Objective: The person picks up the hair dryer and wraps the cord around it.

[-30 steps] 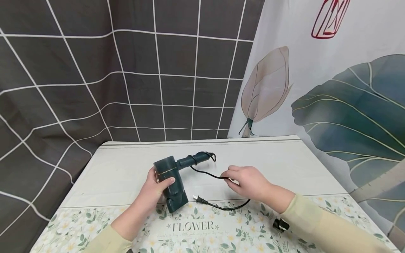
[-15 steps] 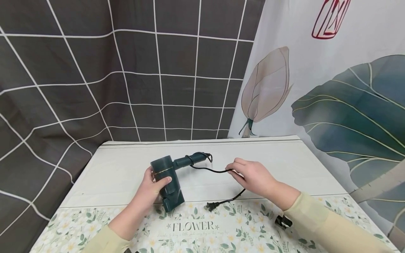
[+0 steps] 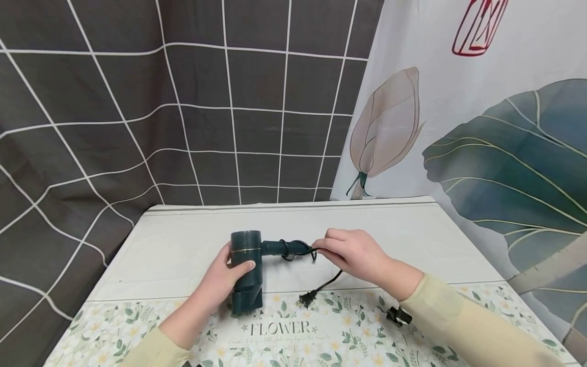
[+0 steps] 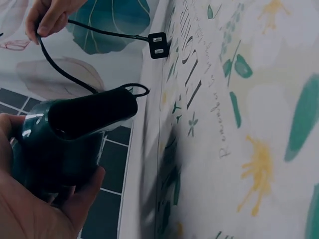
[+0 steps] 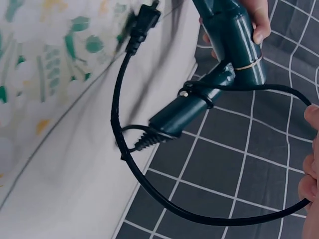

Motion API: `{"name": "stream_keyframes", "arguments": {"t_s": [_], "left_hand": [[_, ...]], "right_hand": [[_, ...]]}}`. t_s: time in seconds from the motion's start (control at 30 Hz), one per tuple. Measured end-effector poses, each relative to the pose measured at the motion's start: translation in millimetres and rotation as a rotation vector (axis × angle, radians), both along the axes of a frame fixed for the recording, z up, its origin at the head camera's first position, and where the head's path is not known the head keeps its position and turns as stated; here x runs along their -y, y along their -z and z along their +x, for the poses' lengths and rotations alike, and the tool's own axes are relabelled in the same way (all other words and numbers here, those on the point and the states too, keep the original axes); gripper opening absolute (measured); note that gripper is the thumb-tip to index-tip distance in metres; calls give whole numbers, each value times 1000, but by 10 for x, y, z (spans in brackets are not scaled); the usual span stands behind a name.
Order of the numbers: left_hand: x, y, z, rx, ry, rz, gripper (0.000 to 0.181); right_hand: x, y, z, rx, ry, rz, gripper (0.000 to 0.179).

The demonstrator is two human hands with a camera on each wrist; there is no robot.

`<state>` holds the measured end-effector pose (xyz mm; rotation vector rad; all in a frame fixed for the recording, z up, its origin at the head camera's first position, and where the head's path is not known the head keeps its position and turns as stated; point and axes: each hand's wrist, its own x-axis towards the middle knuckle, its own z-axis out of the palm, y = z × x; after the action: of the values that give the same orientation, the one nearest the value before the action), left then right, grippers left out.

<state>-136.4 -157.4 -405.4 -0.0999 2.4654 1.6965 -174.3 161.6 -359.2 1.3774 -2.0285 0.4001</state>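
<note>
A dark green hair dryer (image 3: 246, 265) is held by its barrel in my left hand (image 3: 222, 278), thumb across the near side. Its handle (image 3: 277, 248) points right, with black cord looped around it. My right hand (image 3: 355, 255) pinches the power cord (image 5: 209, 219) just beyond the handle's end. From that hand the plug (image 3: 308, 298) dangles on the cord's free end, prongs pointing left. In the right wrist view, the cord runs from the wrapped handle to my fingers, then curves round to the plug (image 5: 147, 19). The left wrist view shows the barrel (image 4: 60, 154) against my left palm.
Beneath the hands is a table with a white and floral cloth (image 3: 183, 275) lettered "FLOWER". A dark grid-patterned curtain (image 3: 257, 127) hangs behind and to the left. To the right hangs a white curtain (image 3: 412, 153) with a lotus print.
The hair dryer has turned so its handle lies nearly level and has shifted right. My right hand rose, then moved left along with the cord toward the handle. The plug swung to the right.
</note>
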Motion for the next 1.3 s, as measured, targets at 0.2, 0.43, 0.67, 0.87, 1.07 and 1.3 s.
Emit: {"name": "stream_keyframes", "arguments": {"t_s": [0.2, 0.43, 0.67, 0.87, 1.07, 1.3], "left_hand": [[3, -61, 28, -22, 15, -43, 82], [-9, -136, 68, -37, 54, -59, 78], [-7, -181, 100, -80, 131, -64, 78], [20, -222, 125, -136, 238, -98, 79], [78, -256, 152, -192, 420, -63, 80], [114, -239, 150, -202, 521, -9, 80]], "right_hand": [[96, -100, -48, -35, -22, -41, 24], [184, -205, -72, -54, -13, -73, 24], [244, -234, -106, -42, 20, -120, 25], [258, -219, -157, -44, 89, -160, 27], [240, -176, -187, -49, 136, -142, 31], [183, -125, -237, -19, 237, -119, 40]]}}
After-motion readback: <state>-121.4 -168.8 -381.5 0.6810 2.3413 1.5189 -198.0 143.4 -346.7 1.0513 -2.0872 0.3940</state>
